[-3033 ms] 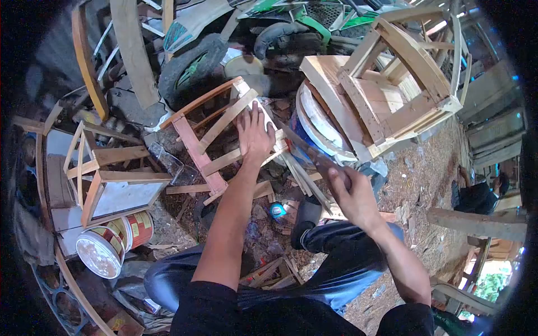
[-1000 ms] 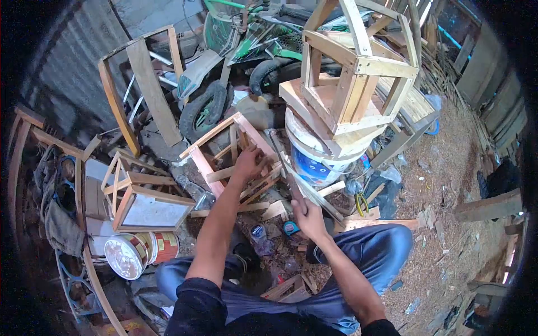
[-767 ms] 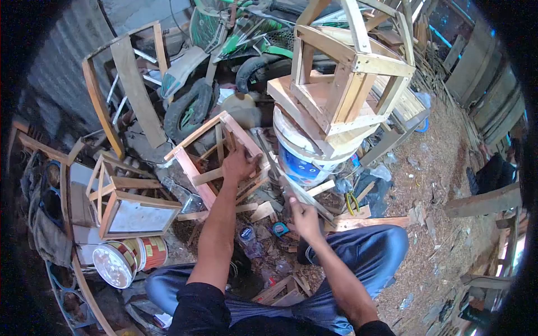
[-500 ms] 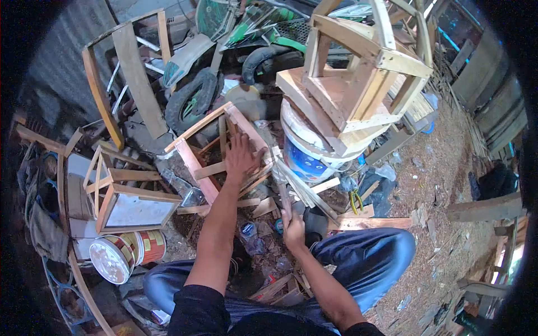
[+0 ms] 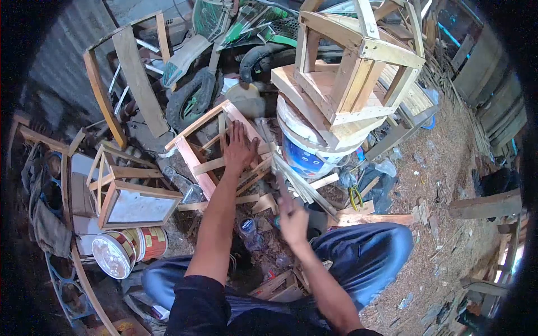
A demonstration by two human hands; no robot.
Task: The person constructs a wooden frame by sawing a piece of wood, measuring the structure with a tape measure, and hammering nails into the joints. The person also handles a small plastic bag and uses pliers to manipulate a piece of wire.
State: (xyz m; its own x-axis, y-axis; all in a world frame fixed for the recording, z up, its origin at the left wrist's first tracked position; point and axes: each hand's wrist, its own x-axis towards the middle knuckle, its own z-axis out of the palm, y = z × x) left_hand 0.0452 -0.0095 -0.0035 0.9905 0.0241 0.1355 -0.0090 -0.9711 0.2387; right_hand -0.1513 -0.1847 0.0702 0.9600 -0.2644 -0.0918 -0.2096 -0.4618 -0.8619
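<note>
My left hand (image 5: 240,151) lies with fingers spread on a small wooden frame (image 5: 245,121) of pale and pinkish pieces, pressing near its right side. A cross slat (image 5: 208,166) runs beneath the wrist side of that hand. My right hand (image 5: 293,224), blurred by motion, is closed around the handle of a long hammer (image 5: 282,187). The hammer's far end reaches up beside the frame's right corner; its head is hard to make out. Thin wood strips (image 5: 294,179) lie just right of the handle.
A stool-like wooden frame (image 5: 350,115) stands on a blue-and-white bucket (image 5: 305,154) at the right. Another wooden frame (image 5: 140,204) and a tipped paint bucket (image 5: 112,255) are at the left. Pliers (image 5: 355,198) lie near my right knee. Motorbike parts (image 5: 193,101) fill the back.
My right hand has shifted slightly with the hammer and become blurred. My left hand stays on the frame, its fingers a little higher. The whole view has tilted slightly.
</note>
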